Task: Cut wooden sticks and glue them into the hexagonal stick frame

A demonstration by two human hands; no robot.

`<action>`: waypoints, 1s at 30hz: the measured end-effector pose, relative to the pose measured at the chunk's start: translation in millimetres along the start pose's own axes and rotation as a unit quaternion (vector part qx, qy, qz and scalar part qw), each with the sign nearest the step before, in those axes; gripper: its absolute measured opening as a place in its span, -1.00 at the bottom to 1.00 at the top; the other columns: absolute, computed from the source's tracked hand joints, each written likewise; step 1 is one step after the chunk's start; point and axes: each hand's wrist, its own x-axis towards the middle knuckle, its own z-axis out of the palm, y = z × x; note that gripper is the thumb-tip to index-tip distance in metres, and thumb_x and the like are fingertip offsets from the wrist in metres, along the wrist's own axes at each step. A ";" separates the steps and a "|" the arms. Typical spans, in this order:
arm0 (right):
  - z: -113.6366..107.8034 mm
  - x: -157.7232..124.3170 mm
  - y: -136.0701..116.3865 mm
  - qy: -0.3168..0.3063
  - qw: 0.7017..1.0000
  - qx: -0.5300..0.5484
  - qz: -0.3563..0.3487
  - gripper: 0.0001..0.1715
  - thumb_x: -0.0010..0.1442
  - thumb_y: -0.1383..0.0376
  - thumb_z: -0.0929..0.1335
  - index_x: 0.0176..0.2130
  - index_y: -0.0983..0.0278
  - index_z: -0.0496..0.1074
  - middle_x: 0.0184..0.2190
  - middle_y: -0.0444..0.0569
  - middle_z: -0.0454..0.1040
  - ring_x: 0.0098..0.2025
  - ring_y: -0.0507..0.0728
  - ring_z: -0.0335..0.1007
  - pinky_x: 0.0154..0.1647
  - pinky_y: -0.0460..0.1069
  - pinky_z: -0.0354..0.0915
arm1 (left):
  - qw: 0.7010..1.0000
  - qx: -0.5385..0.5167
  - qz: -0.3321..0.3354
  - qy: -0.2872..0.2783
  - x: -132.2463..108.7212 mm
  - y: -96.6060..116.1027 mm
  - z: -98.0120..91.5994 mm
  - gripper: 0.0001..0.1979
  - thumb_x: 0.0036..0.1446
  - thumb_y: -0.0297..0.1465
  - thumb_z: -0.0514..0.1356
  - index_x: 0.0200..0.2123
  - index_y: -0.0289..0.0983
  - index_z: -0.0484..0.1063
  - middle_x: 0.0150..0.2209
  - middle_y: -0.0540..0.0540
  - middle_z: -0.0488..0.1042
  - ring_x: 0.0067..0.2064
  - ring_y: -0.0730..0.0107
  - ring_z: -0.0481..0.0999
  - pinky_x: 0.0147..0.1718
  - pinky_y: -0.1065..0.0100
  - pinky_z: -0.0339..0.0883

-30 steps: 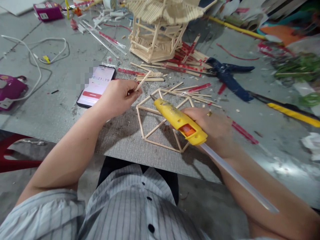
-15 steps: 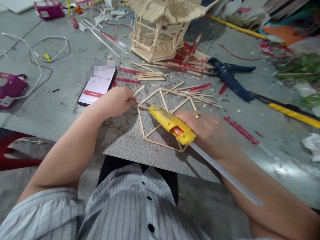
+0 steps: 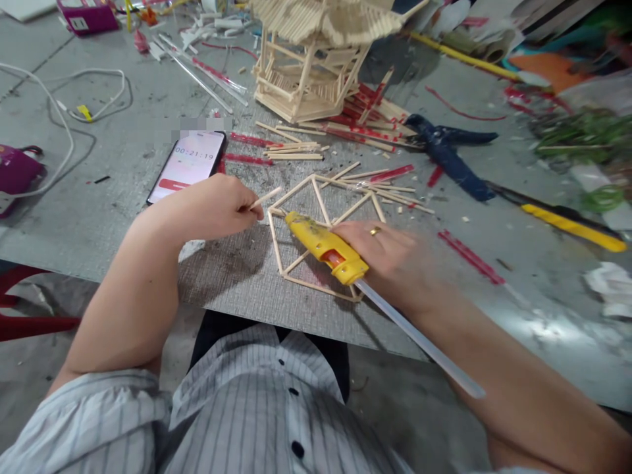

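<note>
slantwise in right hand [image 3: 388, 255], glue gun [image 3: 316, 238]

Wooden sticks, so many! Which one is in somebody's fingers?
The stick pinched in the left hand; other loose sticks lie on the table, and joined ones form the frame and pavilion.

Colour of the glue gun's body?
Yellow, with dark smudges near the nozzle; the glue gun shows best in the current head view.
</note>
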 end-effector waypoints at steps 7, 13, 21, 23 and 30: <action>2.8 -3.2 0.3 -0.014 1.000 0.006 0.012 -0.76 0.36 0.24 0.22 -0.10 0.22 0.43 -0.24 0.01 0.61 -0.26 0.12 0.51 -0.31 0.00 0.35 | 0.998 0.030 -0.057 -0.004 13.7 5.0 11.5 -0.70 0.16 -0.33 0.03 -0.28 -0.27 0.55 -0.46 -0.08 0.46 -0.27 0.28 0.48 -0.21 0.33 0.29; -3.9 3.5 -0.9 -0.022 1.000 -0.016 -0.016 -0.79 0.34 0.28 0.22 -0.15 0.24 0.41 -0.29 0.00 0.61 -0.31 0.11 0.50 -0.38 -0.02 0.30 | 0.998 0.015 -0.054 0.019 18.1 9.2 20.0 -0.67 0.20 -0.26 0.02 -0.26 -0.28 0.54 -0.40 -0.12 0.49 -0.21 0.22 0.49 -0.15 0.29 0.32; -2.9 2.1 -1.1 -0.031 0.999 -0.016 0.003 -0.79 0.33 0.30 0.23 -0.17 0.25 0.43 -0.33 -0.03 0.60 -0.32 0.10 0.48 -0.39 -0.02 0.28 | 0.999 0.016 -0.045 0.026 20.7 8.3 20.9 -0.65 0.23 -0.27 0.02 -0.24 -0.34 0.54 -0.40 -0.17 0.49 -0.25 0.22 0.48 -0.20 0.25 0.31; -2.4 1.6 -1.4 -0.038 0.999 -0.013 0.011 -0.77 0.34 0.29 0.21 -0.18 0.25 0.44 -0.34 -0.03 0.60 -0.33 0.11 0.48 -0.40 -0.01 0.27 | 0.999 0.015 -0.041 0.027 21.1 8.7 21.2 -0.65 0.23 -0.28 0.02 -0.24 -0.35 0.55 -0.40 -0.18 0.48 -0.24 0.22 0.48 -0.19 0.24 0.31; -0.4 -2.1 -0.3 -0.083 0.993 0.032 0.074 -0.69 0.37 0.19 0.17 -0.14 0.20 0.45 -0.42 0.01 0.54 -0.31 0.14 0.45 -0.38 0.01 0.23 | 0.998 0.037 -0.037 0.030 17.1 8.1 18.3 -0.65 0.19 -0.37 -0.05 -0.27 -0.32 0.54 -0.39 -0.18 0.50 -0.26 0.22 0.46 -0.25 0.26 0.25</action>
